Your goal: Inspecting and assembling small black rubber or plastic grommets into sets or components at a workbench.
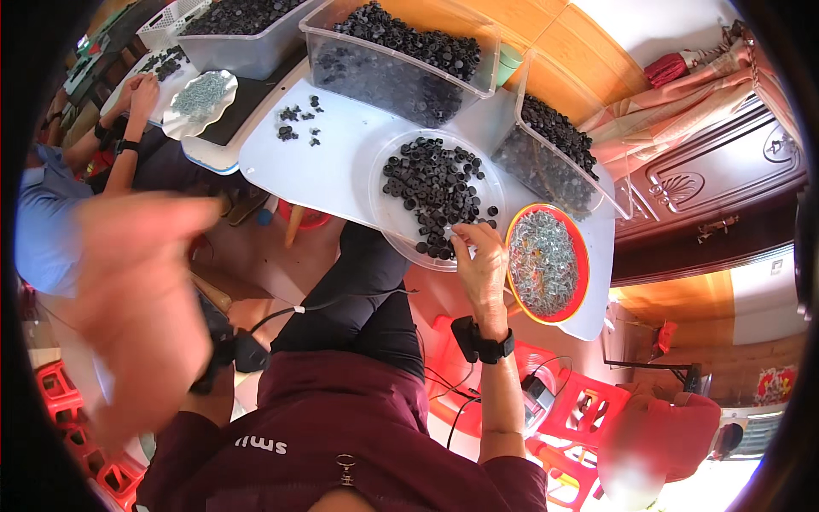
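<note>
**Right fingertips bent close over the black parts, left hand raised and blurred**

The right hand (482, 263) reaches over the clear round tray (394, 224), its fingertips at the tray's five o'clock edge. Thumb and forefinger are drawn nearly together beside the small black parts (431, 183); whether a piece sits between them is too small to tell. The parts lie heaped across the tray, with a few loose ones near the right hand.

The left hand (141, 290) is lifted toward the camera, at nine o'clock from the right one. It is badly blurred, so how far its fingers are spread, and whether they have hold of anything, I cannot tell.

From the right hand, a red bowl (583, 260) of thin silvery pieces (546, 264) stands at three o'clock, just beside it. A clear bin of black parts (559, 132) is at one o'clock, and a loose scatter (294, 128) on the white table (333, 166) at ten.

For good handling here, my judgement is to take a single loose part from the heap's five o'clock fringe, pinch it lightly by its sides, and keep the wrist clear of the bowl's rim.
</note>
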{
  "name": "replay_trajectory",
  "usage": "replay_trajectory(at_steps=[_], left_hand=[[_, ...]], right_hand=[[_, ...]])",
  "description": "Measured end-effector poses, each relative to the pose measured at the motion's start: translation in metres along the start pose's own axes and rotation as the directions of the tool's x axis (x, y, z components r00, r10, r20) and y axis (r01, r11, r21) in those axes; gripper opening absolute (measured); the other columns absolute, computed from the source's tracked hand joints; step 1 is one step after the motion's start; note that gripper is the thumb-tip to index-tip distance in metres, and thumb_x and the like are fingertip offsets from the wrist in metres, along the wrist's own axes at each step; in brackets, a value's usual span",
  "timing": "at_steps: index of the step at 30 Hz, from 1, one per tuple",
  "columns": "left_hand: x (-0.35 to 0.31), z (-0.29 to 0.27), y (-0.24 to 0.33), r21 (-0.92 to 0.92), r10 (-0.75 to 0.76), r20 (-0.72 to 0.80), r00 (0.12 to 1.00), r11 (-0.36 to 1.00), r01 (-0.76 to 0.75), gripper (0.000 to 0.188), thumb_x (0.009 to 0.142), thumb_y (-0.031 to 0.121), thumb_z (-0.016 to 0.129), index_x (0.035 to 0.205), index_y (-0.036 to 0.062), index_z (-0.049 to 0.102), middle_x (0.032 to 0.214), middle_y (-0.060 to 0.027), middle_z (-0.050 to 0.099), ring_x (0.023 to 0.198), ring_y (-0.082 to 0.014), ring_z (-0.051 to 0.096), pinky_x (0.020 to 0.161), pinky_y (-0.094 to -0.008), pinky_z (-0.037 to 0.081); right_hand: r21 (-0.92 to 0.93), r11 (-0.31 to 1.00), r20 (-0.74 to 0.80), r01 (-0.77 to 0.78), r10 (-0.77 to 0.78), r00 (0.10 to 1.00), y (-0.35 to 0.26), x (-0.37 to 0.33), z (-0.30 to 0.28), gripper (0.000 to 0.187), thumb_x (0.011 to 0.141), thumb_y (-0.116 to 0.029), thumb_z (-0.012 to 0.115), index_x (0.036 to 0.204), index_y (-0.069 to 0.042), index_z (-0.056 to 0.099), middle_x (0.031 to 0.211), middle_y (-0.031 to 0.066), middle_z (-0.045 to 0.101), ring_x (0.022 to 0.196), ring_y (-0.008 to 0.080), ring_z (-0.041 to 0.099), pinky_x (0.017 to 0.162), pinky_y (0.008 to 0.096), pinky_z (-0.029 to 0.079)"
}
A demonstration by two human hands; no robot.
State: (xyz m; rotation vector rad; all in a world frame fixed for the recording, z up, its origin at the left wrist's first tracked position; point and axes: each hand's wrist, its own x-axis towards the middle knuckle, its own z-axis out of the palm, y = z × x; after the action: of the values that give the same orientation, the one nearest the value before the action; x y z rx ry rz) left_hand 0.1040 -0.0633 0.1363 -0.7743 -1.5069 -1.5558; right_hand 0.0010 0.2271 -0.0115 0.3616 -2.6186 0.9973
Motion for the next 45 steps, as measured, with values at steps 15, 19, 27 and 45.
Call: replay_trajectory(at_steps=[15, 19, 27, 45], left_hand=[[-0.119, 0.025, -0.097, -0.102, -0.872, 0.186, 0.452, 0.44, 0.892, 0.016, 0.086, -0.001, 0.05, 0.096, -0.0046, 0.061, 0.093, -0.012, 0.063, 0.089, -0.0178, 0.061, 0.084, -0.03, 0.047], [-0.122, 0.033, -0.104, -0.154, -0.874, 0.217, 0.435, 0.41, 0.899, 0.015, 0.085, -0.001, 0.052, 0.097, -0.0042, 0.061, 0.093, -0.0114, 0.063, 0.087, -0.0162, 0.061, 0.082, -0.029, 0.048], [-0.116, 0.057, -0.112, -0.12, -0.87, 0.267, 0.415, 0.398, 0.91, 0.014, 0.086, 0.002, 0.055, 0.097, -0.004, 0.061, 0.091, -0.0096, 0.064, 0.085, -0.0146, 0.061, 0.079, -0.0269, 0.049], [-0.1, 0.111, -0.14, -0.348, -0.863, 0.455, 0.218, 0.053, 0.936, 0.014, 0.086, 0.007, 0.058, 0.097, -0.0017, 0.057, 0.088, -0.0072, 0.063, 0.082, -0.0126, 0.061, 0.072, -0.0231, 0.051]], right_hand=[[-0.077, 0.984, 0.119, -0.162, 0.17, 0.978, 0.003, 0.019, 0.018, 0.01, 0.066, -0.003, 0.065, 0.076, -0.004, 0.062, 0.075, 0.0098, 0.061, 0.073, 0.03, 0.06, 0.066, 0.0388, 0.047], [-0.095, 0.994, 0.071, -0.05, 0.057, 0.996, 0.005, 0.016, 0.021, 0.013, 0.065, -0.003, 0.063, 0.077, -0.005, 0.061, 0.077, 0.0101, 0.06, 0.078, 0.0312, 0.058, 0.069, 0.0394, 0.047], [-0.134, 0.989, 0.023, -0.061, 0.065, 0.998, 0.001, 0.016, 0.023, 0.016, 0.065, -0.003, 0.061, 0.081, -0.006, 0.058, 0.078, 0.0103, 0.057, 0.072, 0.0317, 0.058, 0.064, 0.0401, 0.047], [0.035, 0.989, -0.22, 0.142, -0.131, 0.967, -0.05, -0.02, 0.009, 0.029, 0.063, 0.003, 0.064, 0.088, -0.006, 0.054, 0.079, 0.0077, 0.054, 0.062, 0.0223, 0.057, 0.055, 0.0328, 0.047]])
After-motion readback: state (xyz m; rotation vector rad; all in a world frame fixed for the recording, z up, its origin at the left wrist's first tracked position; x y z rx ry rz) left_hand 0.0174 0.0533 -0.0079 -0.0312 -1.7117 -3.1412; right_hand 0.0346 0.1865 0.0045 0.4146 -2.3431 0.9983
